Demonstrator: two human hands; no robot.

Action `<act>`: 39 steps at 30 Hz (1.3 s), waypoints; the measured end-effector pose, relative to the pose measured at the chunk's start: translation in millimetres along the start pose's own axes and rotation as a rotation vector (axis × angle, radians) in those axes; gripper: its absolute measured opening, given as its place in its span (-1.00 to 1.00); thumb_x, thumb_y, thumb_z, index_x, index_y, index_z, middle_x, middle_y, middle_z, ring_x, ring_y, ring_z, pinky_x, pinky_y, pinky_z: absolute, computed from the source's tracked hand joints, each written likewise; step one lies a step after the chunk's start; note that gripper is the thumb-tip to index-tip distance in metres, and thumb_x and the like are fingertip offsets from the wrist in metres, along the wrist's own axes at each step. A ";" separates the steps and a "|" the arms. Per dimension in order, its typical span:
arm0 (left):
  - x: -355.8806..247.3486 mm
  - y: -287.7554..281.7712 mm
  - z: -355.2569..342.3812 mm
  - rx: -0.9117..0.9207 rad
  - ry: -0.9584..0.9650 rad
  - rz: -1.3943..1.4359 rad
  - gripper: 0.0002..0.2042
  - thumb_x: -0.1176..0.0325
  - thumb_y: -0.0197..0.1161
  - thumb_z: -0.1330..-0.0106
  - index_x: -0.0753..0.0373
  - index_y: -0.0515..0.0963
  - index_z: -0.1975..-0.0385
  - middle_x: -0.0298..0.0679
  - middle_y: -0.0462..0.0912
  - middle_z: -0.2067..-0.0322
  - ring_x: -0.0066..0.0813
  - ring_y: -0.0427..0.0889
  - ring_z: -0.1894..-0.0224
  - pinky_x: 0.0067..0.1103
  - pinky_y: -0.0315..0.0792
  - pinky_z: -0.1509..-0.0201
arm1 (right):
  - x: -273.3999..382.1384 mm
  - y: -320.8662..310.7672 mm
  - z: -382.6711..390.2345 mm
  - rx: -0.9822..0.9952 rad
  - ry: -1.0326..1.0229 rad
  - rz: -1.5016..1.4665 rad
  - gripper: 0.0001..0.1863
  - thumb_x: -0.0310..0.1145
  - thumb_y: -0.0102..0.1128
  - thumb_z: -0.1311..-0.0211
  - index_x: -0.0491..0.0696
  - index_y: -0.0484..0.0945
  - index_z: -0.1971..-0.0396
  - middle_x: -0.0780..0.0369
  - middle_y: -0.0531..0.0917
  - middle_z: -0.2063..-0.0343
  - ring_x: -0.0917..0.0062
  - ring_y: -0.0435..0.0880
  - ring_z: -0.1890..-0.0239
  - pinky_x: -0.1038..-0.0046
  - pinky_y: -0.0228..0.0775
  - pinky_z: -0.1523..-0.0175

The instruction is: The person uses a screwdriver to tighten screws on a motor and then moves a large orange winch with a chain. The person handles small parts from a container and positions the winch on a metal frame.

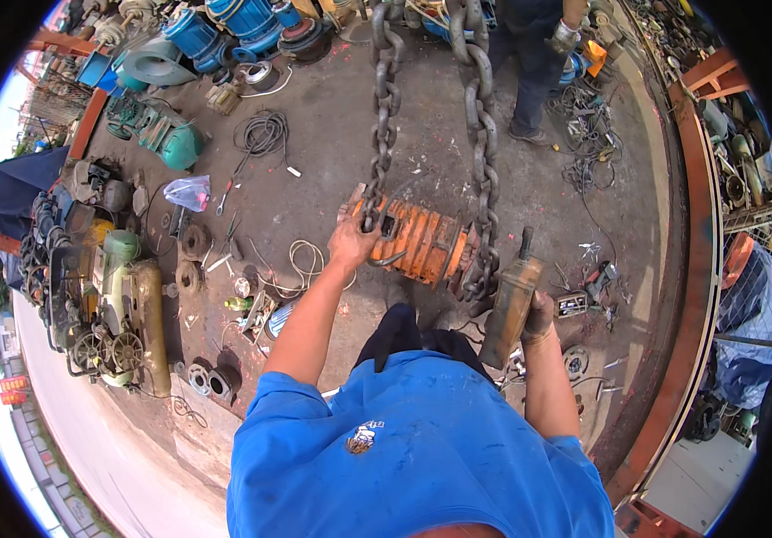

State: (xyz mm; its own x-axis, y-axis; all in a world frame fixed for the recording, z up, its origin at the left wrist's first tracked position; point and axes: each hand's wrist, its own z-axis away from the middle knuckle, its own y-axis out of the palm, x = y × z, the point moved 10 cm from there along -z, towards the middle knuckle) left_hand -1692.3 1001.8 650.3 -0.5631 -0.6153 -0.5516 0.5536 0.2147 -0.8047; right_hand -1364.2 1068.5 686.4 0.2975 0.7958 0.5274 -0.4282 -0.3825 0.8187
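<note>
An orange ribbed electric motor (424,240) lies at the middle, in front of my legs. Two heavy steel chains come down to it, the left chain (384,112) to its left end and the right chain (485,148) to its right end. My left hand (353,242) is closed at the bottom of the left chain, against the motor's left end. A curved hook (388,261) shows just beside that hand. On the right, my right hand (538,318) grips the edge of a long, rusty brown rectangular block (510,312), tilted, with a dark rod at its top. Its fingers are partly hidden.
Another person (534,67) stands at the far right. A green motor (166,134) and a compressor (117,314) stand at left, blue motors (247,27) at the back. Coiled cable (262,134), loose tools and rings litter the floor. A rusty steel beam (695,269) borders the right.
</note>
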 end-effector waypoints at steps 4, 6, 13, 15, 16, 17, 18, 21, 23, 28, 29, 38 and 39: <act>50.2 26.1 -25.1 -0.120 -0.201 -0.009 -0.49 -0.09 0.13 -0.11 0.31 0.58 0.27 0.13 0.60 0.30 0.07 0.55 0.15 -0.26 0.38 0.04 | -4.9 -0.1 -4.9 0.035 0.120 -0.068 -0.14 -0.03 0.36 0.26 -0.28 0.35 -0.05 -0.03 0.56 0.13 0.17 0.62 0.16 0.24 0.52 0.04; 63.0 33.2 -39.3 -0.097 -0.256 0.024 -0.49 -0.07 0.15 -0.10 0.31 0.56 0.20 0.12 0.60 0.32 0.04 0.56 0.14 -0.28 0.37 0.04 | -8.0 -12.3 -10.2 0.038 0.145 -0.119 -0.14 -0.05 0.36 0.26 -0.29 0.34 -0.05 -0.02 0.57 0.14 0.19 0.63 0.17 0.25 0.51 0.03; 162.5 62.1 -135.2 -0.205 0.042 0.273 -0.78 0.44 0.19 -0.12 0.34 0.55 0.24 -0.22 0.60 0.41 -0.44 0.59 0.37 -0.54 0.51 0.30 | -60.3 -58.2 -33.3 0.099 0.278 -0.296 -0.20 -0.09 0.35 0.17 -0.28 0.32 -0.05 -0.06 0.55 0.14 0.09 0.62 0.18 0.08 0.49 0.06; 130.1 78.0 -138.3 -0.144 -0.154 0.412 -0.77 0.49 0.20 -0.10 0.33 0.54 0.22 -0.23 0.58 0.42 -0.44 0.58 0.40 -0.56 0.49 0.34 | -79.9 -77.6 -40.6 0.058 0.303 -0.325 -0.19 -0.09 0.35 0.17 -0.30 0.31 -0.05 -0.11 0.54 0.15 -0.01 0.62 0.20 -0.03 0.50 0.10; 129.8 78.0 -139.3 -0.128 -0.197 0.435 -0.78 0.52 0.19 -0.10 0.32 0.54 0.22 -0.25 0.56 0.43 -0.47 0.56 0.42 -0.58 0.46 0.37 | -88.3 -77.0 -44.6 0.086 0.335 -0.360 -0.21 -0.11 0.35 0.16 -0.30 0.31 -0.05 -0.10 0.54 0.14 0.01 0.62 0.20 -0.02 0.50 0.09; 127.1 82.2 -143.1 -0.104 -0.238 0.459 -0.78 0.55 0.18 -0.10 0.31 0.53 0.22 -0.27 0.54 0.43 -0.49 0.53 0.43 -0.60 0.43 0.39 | -95.6 -77.8 -48.2 0.106 0.362 -0.395 -0.22 -0.12 0.35 0.14 -0.29 0.31 -0.05 -0.10 0.54 0.14 0.02 0.62 0.19 0.00 0.51 0.08; 134.0 89.8 -152.5 -0.119 -0.223 0.532 -0.82 0.58 0.16 -0.11 0.29 0.51 0.26 -0.33 0.49 0.47 -0.57 0.44 0.49 -0.64 0.33 0.47 | -99.6 -77.5 -52.5 0.121 0.382 -0.441 -0.27 -0.16 0.34 0.10 -0.27 0.33 -0.04 -0.02 0.55 0.14 0.16 0.62 0.16 0.13 0.49 0.05; 128.6 108.0 -185.2 -0.037 -0.108 0.413 -0.74 0.57 0.17 -0.11 0.32 0.55 0.16 -0.30 0.53 0.42 -0.55 0.48 0.44 -0.66 0.35 0.41 | -110.1 -79.4 -64.4 0.124 0.422 -0.529 -0.40 -0.24 0.30 -0.01 -0.21 0.38 -0.04 0.14 0.58 0.14 0.42 0.61 0.11 0.37 0.48 0.01; 138.4 122.6 -200.8 -0.036 -0.131 0.460 -0.73 0.56 0.17 -0.11 0.31 0.55 0.15 -0.28 0.56 0.39 -0.52 0.51 0.40 -0.64 0.37 0.34 | -118.0 -87.4 -73.2 0.108 0.426 -0.510 -0.41 -0.24 0.30 -0.01 -0.21 0.37 -0.03 0.14 0.58 0.13 0.42 0.61 0.11 0.37 0.49 0.02; 150.0 145.3 -238.8 -0.012 -0.054 0.223 -0.70 0.50 0.18 -0.11 0.24 0.55 0.12 -0.25 0.59 0.32 -0.44 0.54 0.30 -0.55 0.39 0.19 | -130.3 -103.3 -96.6 0.100 0.373 -0.455 -0.39 -0.21 0.29 -0.02 -0.21 0.37 -0.05 0.17 0.57 0.10 0.47 0.58 0.08 0.43 0.42 -0.04; 152.4 151.6 -246.4 0.001 -0.053 0.243 -0.70 0.49 0.18 -0.11 0.22 0.55 0.11 -0.25 0.59 0.31 -0.43 0.54 0.27 -0.54 0.39 0.16 | -132.2 -107.6 -100.0 0.092 0.381 -0.440 -0.35 -0.18 0.29 -0.01 -0.21 0.35 -0.08 0.18 0.56 0.08 0.48 0.56 0.06 0.45 0.37 -0.07; 174.5 193.9 -279.5 0.089 -0.025 0.213 -0.72 0.49 0.20 -0.10 0.19 0.55 0.14 -0.23 0.57 0.29 -0.40 0.51 0.21 -0.50 0.37 0.07 | -157.5 -149.9 -139.3 -0.072 0.300 -0.362 -0.26 -0.15 0.33 0.09 -0.24 0.34 -0.09 0.15 0.55 0.06 0.45 0.54 0.03 0.43 0.35 -0.09; 172.6 196.3 -284.1 0.095 -0.008 0.177 -0.72 0.49 0.20 -0.10 0.19 0.55 0.14 -0.23 0.57 0.29 -0.40 0.52 0.21 -0.51 0.37 0.07 | -159.5 -152.6 -145.0 -0.080 0.291 -0.356 -0.26 -0.14 0.33 0.09 -0.24 0.34 -0.09 0.15 0.55 0.06 0.44 0.55 0.03 0.43 0.36 -0.09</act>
State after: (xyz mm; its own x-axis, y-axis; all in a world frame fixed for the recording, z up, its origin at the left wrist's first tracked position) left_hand -1855.1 1153.3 334.8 -0.4475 -0.5802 -0.6805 0.6991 0.2475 -0.6708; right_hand -1470.1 1067.9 444.4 0.1909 0.9740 0.1221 -0.4113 -0.0336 0.9109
